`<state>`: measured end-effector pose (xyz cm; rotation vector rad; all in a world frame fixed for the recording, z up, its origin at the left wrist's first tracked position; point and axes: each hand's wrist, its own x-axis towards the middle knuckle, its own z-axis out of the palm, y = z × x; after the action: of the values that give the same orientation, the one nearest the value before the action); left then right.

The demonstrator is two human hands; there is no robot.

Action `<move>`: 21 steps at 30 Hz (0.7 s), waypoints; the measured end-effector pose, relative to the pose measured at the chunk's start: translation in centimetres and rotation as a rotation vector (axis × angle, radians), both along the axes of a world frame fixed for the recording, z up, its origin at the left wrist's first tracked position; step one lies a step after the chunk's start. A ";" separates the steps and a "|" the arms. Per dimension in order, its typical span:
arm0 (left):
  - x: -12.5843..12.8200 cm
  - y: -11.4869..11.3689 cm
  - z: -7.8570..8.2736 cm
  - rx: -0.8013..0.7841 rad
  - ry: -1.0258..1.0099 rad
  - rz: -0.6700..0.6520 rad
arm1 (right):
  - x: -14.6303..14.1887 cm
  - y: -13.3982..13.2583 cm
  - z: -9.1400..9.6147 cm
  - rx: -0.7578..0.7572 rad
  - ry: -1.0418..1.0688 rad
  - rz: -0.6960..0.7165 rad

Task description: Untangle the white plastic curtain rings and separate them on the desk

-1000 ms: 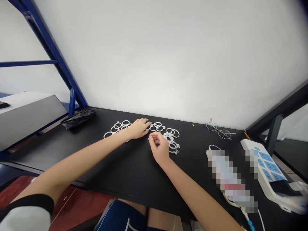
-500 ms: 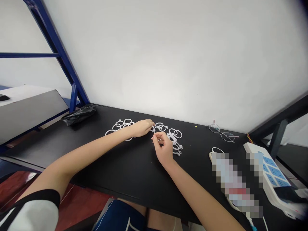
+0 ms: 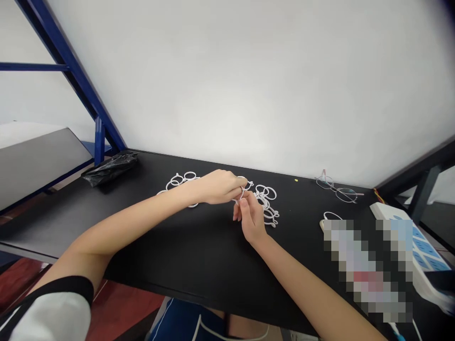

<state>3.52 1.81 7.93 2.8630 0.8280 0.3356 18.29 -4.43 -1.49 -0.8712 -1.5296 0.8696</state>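
Note:
A white curtain ring (image 3: 242, 193) is pinched between my two hands above the black tabletop. My left hand (image 3: 224, 186) reaches across from the left, its fingers closed at the ring's upper side. My right hand (image 3: 253, 215) is closed on the ring's lower edge with thumb and fingers. Beyond and beside my right hand lies a heap of white curtain rings (image 3: 265, 203) with small eyelets. More white rings (image 3: 189, 172) lie to the left, partly covered by my left forearm.
A crumpled black plastic bag (image 3: 111, 169) lies at the far left of the black table (image 3: 199, 255). On the right are eyeglasses (image 3: 346, 194), a blurred phone-like object (image 3: 362, 270) with a cable, and a white power strip (image 3: 387, 210). A pale wall (image 3: 227, 94) rises behind.
My left hand has moved right, from the rings on the table to my right hand. A ring now shows between both hands. The view has shifted slightly.

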 end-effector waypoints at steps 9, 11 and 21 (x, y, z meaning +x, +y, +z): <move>0.4 -2.6 -5.7 -0.299 -0.522 0.100 | 0.0 0.2 -0.5 -0.033 0.008 -0.110; 0.6 -3.5 -6.5 -0.413 -0.635 0.112 | 0.0 0.2 -0.4 -0.036 0.028 -0.162; 0.8 -4.1 -8.5 -0.468 -0.744 0.009 | -0.1 -0.1 0.6 -0.020 0.032 -0.333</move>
<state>4.33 -2.24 -0.61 2.0544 0.6458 0.9760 18.19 -4.58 -0.93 -1.0843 -1.3013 0.6533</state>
